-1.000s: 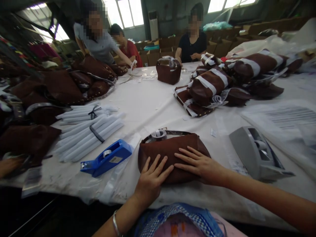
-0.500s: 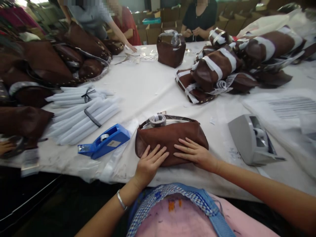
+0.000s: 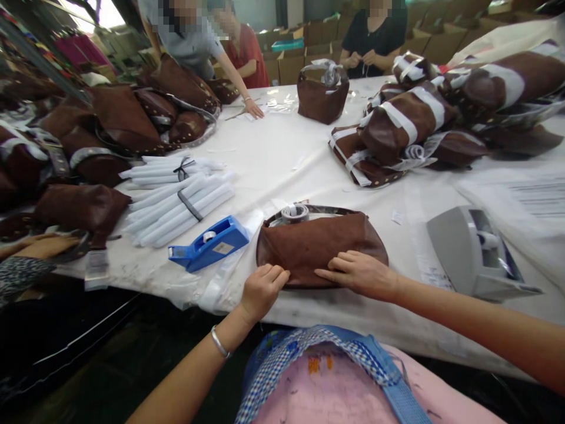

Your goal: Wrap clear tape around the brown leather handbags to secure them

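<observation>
A brown handbag (image 3: 318, 244) lies on the white-covered table in front of me, its strap at the far side. A wrapped roll (image 3: 295, 212) rests near the top left of the bag. At the bag's lower left edge my left hand (image 3: 263, 288) is closed, fingers curled onto the leather. My right hand (image 3: 362, 275) lies on the lower right of the bag, its fingers bent and closed on the material; the fingertips are partly hidden. A blue tape dispenser (image 3: 214, 242) stands left of the bag, and a grey tape dispenser (image 3: 468, 253) to the right.
Bundled white paper rolls (image 3: 172, 215) lie at left, beside piled brown bags (image 3: 119, 118). Strapped bags (image 3: 410, 118) are heaped at right. One upright bag (image 3: 322, 97) stands at the back. Other people work across the table; a co-worker's hand (image 3: 48, 244) shows at far left.
Both my hands lay flat with fingers spread on the handbag; now their fingers are bent and drawn toward its near edge. The camera view has shifted slightly left.
</observation>
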`<state>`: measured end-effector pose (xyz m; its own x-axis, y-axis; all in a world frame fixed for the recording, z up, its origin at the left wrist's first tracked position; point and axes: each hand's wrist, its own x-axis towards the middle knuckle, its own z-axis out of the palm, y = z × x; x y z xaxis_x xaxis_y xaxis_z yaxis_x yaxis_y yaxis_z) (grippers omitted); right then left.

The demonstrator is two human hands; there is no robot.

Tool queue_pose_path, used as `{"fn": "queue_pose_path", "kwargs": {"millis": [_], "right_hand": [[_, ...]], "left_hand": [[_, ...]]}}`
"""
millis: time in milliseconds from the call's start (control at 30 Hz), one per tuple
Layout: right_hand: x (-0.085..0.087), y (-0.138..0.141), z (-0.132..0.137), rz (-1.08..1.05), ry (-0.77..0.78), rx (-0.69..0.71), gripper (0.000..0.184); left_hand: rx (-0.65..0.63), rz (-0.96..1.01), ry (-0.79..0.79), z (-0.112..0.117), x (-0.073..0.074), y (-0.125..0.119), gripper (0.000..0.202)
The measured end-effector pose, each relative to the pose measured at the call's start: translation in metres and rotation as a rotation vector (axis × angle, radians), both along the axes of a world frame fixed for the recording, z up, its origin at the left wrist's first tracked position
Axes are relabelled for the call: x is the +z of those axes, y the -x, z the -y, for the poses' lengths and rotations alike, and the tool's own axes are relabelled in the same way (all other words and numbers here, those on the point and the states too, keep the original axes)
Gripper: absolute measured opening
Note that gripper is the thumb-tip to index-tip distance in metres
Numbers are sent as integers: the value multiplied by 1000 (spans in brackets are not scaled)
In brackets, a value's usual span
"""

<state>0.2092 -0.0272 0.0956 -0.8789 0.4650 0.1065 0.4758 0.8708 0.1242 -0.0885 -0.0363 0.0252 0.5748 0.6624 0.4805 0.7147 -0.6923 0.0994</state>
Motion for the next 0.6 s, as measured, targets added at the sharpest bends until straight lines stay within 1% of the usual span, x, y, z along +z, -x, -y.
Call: {"fn": "queue_pose_path", "kwargs": {"millis": [100,133,167,200,233,300,367,400,433,467,500,567,600], "right_hand": [[-24,-6,-4,-121,-32,-13,51],[-30,-7,-4,-153,-44,-21,51],[-35,-8,-3,-172,-54,-32,50],[-38,-8,-3,-182,-61,-43,48],[-40,-8,-2,-189,-65,-48,47],[-40,-8,-2,-200,-70,-38,44],[-40,-7,-3,-204,-74,-23,43],[-40,-7,-4,-205,-78,-17,43],[-41,-8,-5,-204,-80,-16,43],[-43,-8,-5,-205,-78,-18,42],[-43,-8,-5,-210,-72,-16,42],[-41,-7,-3,-236,-32,1,40],[-36,-7,-2,-258,8,9,39]], "left_hand": [[3,-3,-77,-1,-16,-1,16],[16,6,-92,0,-19,-2,16],[33,10,-97,2,-19,-3,16],[49,6,-84,3,-16,-4,18],[62,-11,-54,6,-10,-6,21],[73,-59,46,10,10,-12,35],[39,-95,134,12,32,-20,57],[8,-105,151,12,40,-25,67],[-30,-112,144,11,44,-30,74],[-64,-118,121,9,44,-35,77],[-87,-129,92,8,40,-40,77],[-82,-144,49,4,24,-46,77],[-65,-144,40,3,15,-47,79]]}}
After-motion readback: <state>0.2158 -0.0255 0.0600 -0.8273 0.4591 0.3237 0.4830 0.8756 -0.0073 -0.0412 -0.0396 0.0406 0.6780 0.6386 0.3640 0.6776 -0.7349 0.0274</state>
